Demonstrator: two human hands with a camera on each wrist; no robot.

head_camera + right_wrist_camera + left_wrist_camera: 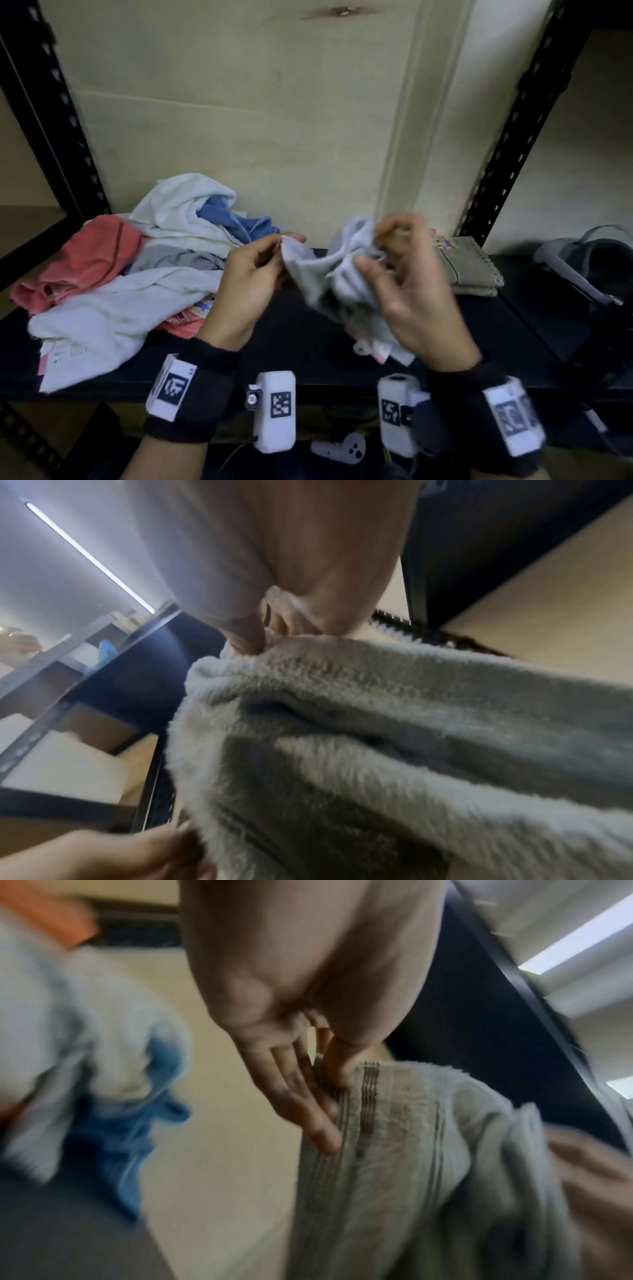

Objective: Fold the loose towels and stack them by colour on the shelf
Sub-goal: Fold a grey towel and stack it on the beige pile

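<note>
A crumpled grey towel [334,274] hangs between my two hands above the black shelf [301,346]. My left hand [277,245] pinches its striped hem between thumb and fingers; the left wrist view shows the hem of the grey towel [394,1137] under my left hand [329,1093]. My right hand [380,251] grips a bunched edge of the towel, seen close in the right wrist view as the grey towel [394,737] under my right hand [263,639]. A pile of loose towels [137,267], white, pink, blue and grey, lies at the shelf's left.
A folded grey-beige towel [472,270] lies at the shelf's right rear. A headset [589,267] rests at the far right. Black shelf posts [513,137] stand on both sides, cardboard [239,120] behind. A white controller [342,450] lies below the shelf edge.
</note>
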